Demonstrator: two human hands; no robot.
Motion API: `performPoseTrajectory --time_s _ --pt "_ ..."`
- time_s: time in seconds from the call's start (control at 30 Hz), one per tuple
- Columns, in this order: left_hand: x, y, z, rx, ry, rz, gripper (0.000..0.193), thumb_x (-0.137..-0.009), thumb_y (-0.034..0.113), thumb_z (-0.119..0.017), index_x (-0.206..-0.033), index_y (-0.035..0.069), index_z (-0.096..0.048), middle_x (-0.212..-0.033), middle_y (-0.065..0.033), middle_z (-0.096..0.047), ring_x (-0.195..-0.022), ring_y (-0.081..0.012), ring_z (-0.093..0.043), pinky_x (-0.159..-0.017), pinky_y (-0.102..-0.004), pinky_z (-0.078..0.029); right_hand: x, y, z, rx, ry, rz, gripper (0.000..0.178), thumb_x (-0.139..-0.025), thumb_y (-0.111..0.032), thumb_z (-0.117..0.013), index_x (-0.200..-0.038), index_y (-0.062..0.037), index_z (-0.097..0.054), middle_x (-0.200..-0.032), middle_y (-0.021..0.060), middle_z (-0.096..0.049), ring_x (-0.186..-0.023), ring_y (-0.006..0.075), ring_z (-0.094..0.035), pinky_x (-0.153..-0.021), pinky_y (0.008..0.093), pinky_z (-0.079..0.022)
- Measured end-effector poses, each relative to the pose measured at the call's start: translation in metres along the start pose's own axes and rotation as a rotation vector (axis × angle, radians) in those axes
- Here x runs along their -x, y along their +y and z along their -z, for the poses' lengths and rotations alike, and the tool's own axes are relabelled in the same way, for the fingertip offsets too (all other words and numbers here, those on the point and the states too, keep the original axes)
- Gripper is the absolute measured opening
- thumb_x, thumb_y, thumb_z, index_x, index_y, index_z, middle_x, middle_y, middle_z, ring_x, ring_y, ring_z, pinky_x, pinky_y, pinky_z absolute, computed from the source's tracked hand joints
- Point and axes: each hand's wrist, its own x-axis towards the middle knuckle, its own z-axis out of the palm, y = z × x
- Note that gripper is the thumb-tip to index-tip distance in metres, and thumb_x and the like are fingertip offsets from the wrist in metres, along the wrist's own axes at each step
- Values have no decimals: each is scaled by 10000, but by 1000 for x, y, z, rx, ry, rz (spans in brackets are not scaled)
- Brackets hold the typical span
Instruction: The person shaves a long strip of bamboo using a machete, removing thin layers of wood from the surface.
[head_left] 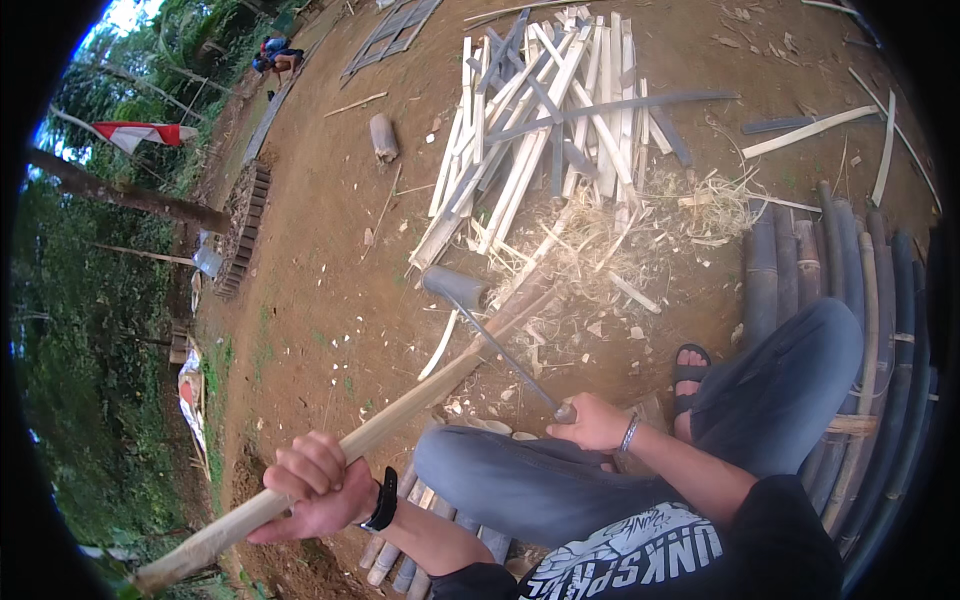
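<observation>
While your left fingers (308, 462) are wrapped closed around a pale bamboo strip (405, 405), your right fingers (580, 432) are curled around the handle of a knife (512, 368). From your left grip, the strip slants ahead and rightward to the ground. The blade reaches forward and left from your right fingers, crossing over the strip; you cannot tell whether they touch. Ahead of both hands, a dark bamboo section (455, 287) lies by the blade's tip. Farther ahead are heaped split strips (600, 120) and curly shavings (690, 225); bamboo poles (785, 255) lie right of your right fingers.
</observation>
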Motion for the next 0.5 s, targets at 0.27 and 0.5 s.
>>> performPoseTrajectory --time_s 0.27,0.5 --pt "25 -45 24 65 217 65 665 -850 774 -285 -585 167 -226 -420 45 -220 -352 -60 -177 -363 -225 -126 3 2 19 92 93 -161 330 -845 -310 -667 -783 11 -624 -665 117 -673 -619 203 -669 -609 327 -517" --pt "28 -45 43 57 191 79 643 -865 754 -287 -601 169 -243 -439 46 -226 -362 -62 -188 -385 -229 -137 -2 24 -18 207 48 -4 483 -811 -450 -628 -961 9 -632 -747 227 -655 -769 391 -652 -719 443 -509"
